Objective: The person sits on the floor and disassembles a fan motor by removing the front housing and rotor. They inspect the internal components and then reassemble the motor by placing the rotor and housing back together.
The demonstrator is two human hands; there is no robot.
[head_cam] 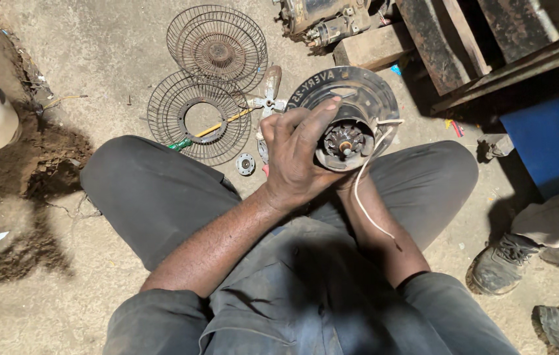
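Fan motor held over my lap, grilles on the floor.

Two rusty wire fan grilles (198, 117) lie left on the floor. My left hand (296, 154) has its fingers clamped on the fan motor (345, 141), raised between my knees. My right hand is hidden behind it; I cannot tell its grip. A white wire (366, 197) dangles.

My left hand (296, 154) wrapped round a fan motor (345, 141), fingers (319, 118) across its dark round housing, white wire (365, 190) trailing below them, two wire fan guards (208, 79) on the ground beyond my fingertips
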